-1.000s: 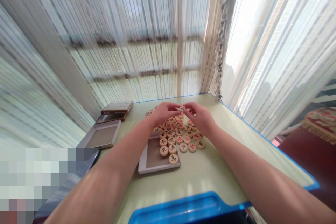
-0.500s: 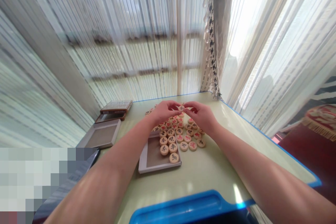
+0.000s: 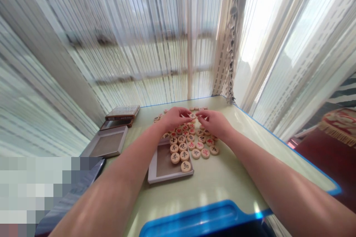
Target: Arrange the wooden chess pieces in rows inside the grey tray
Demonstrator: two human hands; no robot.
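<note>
left fingers (image 3: 185,111) pinch a disc (image 3: 193,116); right fingers (image 3: 205,113) narrowly parted beside; boxed discs (image 3: 184,155) read 馬, 車.

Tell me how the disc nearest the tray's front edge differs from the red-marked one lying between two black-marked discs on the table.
Colour: the tray disc bears a black character, the table disc a red one. Place: the tray disc lies inside the pale-walled tray, while the table disc lies outside it on the greenish tabletop. Both are round, pale and lie flat, marked side up.
</note>
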